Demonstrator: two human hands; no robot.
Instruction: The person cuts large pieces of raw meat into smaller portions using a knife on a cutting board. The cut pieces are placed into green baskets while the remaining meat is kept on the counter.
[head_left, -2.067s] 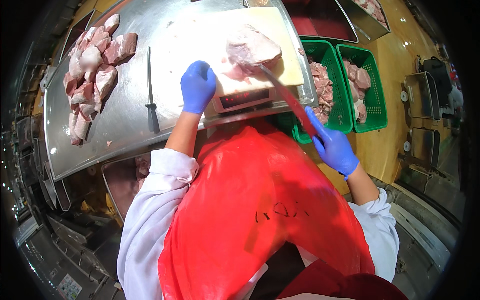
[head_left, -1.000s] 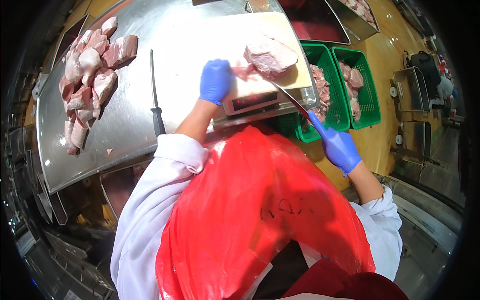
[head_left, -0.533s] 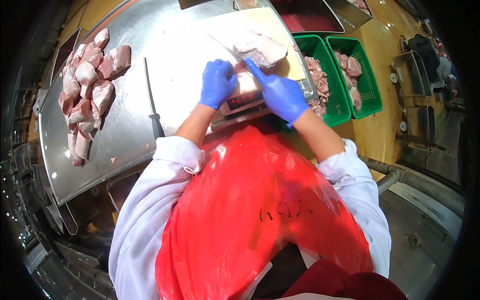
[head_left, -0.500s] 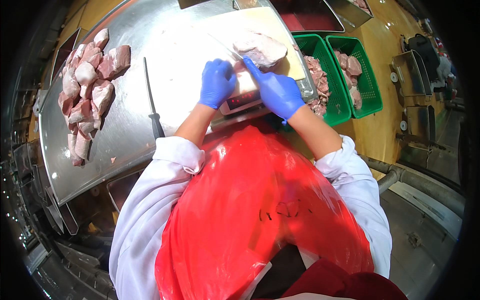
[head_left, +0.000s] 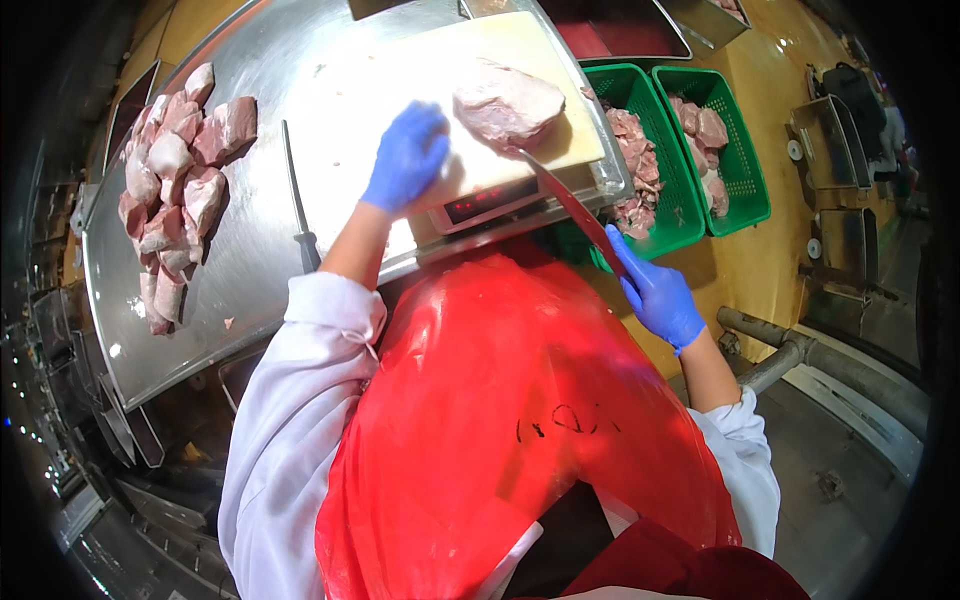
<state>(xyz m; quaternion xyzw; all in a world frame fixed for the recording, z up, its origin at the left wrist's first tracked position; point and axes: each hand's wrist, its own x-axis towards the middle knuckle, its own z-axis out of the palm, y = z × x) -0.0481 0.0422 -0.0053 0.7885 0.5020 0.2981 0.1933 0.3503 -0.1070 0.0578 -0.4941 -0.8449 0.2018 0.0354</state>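
Near the meat [head_left: 508, 103] — red digits [head_left: 478, 200].

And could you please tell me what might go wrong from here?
The knife, in the right hand, has its tip at the meat chunk, and the left hand is near, so a slip might cut that hand. Neither hand grips the meat chunk, so it could shift on the board when cut.

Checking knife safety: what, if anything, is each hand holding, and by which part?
The right hand holds a knife by its handle end; left hand, unclear.
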